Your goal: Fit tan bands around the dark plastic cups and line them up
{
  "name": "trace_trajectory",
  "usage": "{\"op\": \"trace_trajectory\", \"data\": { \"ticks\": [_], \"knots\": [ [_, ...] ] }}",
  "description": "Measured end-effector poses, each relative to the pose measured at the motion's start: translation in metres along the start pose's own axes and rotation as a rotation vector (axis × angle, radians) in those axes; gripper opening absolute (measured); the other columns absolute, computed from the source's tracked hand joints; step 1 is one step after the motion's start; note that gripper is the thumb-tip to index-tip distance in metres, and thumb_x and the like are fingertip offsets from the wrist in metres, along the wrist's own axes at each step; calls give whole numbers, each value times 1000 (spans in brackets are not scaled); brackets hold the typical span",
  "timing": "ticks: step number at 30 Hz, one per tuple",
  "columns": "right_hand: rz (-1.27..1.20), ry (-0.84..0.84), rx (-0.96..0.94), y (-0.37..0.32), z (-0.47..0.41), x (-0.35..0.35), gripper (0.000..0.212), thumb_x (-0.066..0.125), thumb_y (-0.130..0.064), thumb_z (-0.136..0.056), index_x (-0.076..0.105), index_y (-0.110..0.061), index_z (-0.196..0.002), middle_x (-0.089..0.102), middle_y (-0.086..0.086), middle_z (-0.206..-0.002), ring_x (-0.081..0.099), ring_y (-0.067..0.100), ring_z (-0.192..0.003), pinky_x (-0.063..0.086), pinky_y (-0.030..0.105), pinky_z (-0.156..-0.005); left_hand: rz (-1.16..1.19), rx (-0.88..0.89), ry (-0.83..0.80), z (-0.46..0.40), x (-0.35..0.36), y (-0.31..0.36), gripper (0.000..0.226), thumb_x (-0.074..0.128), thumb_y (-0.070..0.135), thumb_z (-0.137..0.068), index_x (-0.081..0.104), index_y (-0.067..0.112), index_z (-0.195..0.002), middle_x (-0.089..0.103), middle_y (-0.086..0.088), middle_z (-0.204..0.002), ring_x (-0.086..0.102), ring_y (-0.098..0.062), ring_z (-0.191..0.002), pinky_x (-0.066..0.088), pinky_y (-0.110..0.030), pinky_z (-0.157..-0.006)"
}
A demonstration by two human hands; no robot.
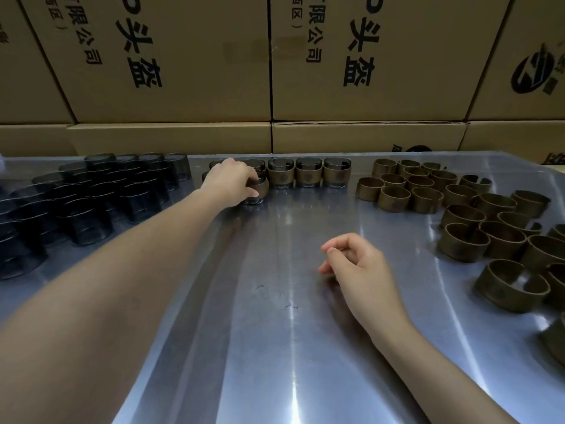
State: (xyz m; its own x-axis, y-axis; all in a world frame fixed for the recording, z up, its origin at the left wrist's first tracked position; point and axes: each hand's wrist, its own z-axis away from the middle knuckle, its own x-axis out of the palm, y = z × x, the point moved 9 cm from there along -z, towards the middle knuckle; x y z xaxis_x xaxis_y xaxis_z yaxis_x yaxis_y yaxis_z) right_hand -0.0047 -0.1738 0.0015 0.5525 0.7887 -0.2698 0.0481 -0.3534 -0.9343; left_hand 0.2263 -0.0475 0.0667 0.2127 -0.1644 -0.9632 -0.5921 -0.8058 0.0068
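Head view gives us cardboard boxes (275, 71) stacked behind our steel table (275, 332). Unbanded dark cups (91, 197) crowd the left, loose tan bands (477, 215) the right, and three banded cups (308, 172) stand in a row at the back. Our left hand (229, 182) grips a banded cup (256, 191) just left of that row. Our right hand (354, 264) hovers mid-table, loosely curled, holding nothing.

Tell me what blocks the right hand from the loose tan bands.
Nothing visible does. Only bare metal table lies between the right hand, which holds nothing, and the loose bands to its right.
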Motion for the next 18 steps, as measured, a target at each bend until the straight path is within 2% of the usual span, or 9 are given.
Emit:
{"op": "trace_trajectory", "data": {
  "ticks": [5, 8, 10, 12, 15, 18],
  "knots": [
    [2, -11, 1, -1, 0, 0, 17, 53, -19, -93, 61, -29, -81, 69, -12, -68, 66, 19, -74, 52, 38, -68, -10, -8, 17, -4, 4, -6, 38, 65, 30, -92, 61, 16, -128, 63, -11, -123, 50, -31, -118, 45, -45, -95],
    [8, -12, 2, 0, 0, 0, 17, 53, -20, -92, 61, -29, -82, 69, -13, -68, 66, 18, -73, 52, 36, -66, -54, -6, 52, 0, 2, -1, 45, 64, 31, -92, 54, 17, -134, 56, -10, -129, 46, -30, -122, 42, -44, -95],
    [4, -8, 4, 1, 0, 0, 17, 53, -19, -92, 61, -29, -81, 69, -12, -68, 66, 17, -73, 50, 35, -65, -4, -12, 153, 12, -3, 8, 52, 66, 32, -90, 49, 16, -137, 51, -8, -132, 45, -29, -123, 41, -42, -97],
    [-4, -5, 5, 2, 0, 0, 17, 53, -18, -92, 61, -29, -81, 69, -11, -68, 66, 18, -73, 49, 35, -64, 121, -13, 309, 36, -11, 20, 50, 65, 28, -90, 50, 15, -135, 51, -7, -129, 47, -26, -119, 41, -39, -96],
    [0, -5, 8, 2, -2, 0, 18, 54, -17, -92, 62, -29, -81, 69, -10, -67, 66, 18, -73, 51, 37, -67, 188, 107, 367, 80, -9, 51, 38, 61, 24, -90, 56, 14, -127, 54, -4, -122, 50, -22, -112, 41, -33, -91],
    [7, 6, 3, 1, -3, -1, 19, 54, -14, -92, 62, -28, -81, 69, -11, -66, 66, 17, -73, 52, 38, -72, 185, 220, 385, 122, -16, 74, 29, 62, 20, -87, 62, 14, -116, 58, -5, -114, 54, -23, -105, 45, -36, -85]
  ]
}}
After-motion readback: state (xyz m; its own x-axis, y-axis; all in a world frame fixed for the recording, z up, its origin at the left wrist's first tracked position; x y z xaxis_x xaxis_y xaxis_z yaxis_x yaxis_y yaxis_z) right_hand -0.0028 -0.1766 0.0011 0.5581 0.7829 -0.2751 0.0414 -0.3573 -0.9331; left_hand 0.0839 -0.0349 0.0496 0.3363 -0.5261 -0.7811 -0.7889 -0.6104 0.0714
